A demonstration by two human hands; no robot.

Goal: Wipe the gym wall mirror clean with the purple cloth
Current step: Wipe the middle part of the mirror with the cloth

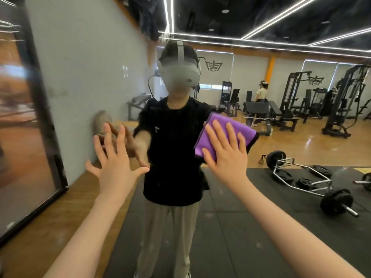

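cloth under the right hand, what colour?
Purple, plain, no pattern. The cloth shows clearest in the head view, under the right hand.

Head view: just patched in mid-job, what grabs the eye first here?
The folded purple cloth, right of centre, pressed flat against the gym wall mirror by the right hand with straight fingers. Left of centre, the left hand is spread open at the glass, meeting its own reflection. Lower right, the mirror shows a chrome-framed barbell with black plates on dark floor mats.
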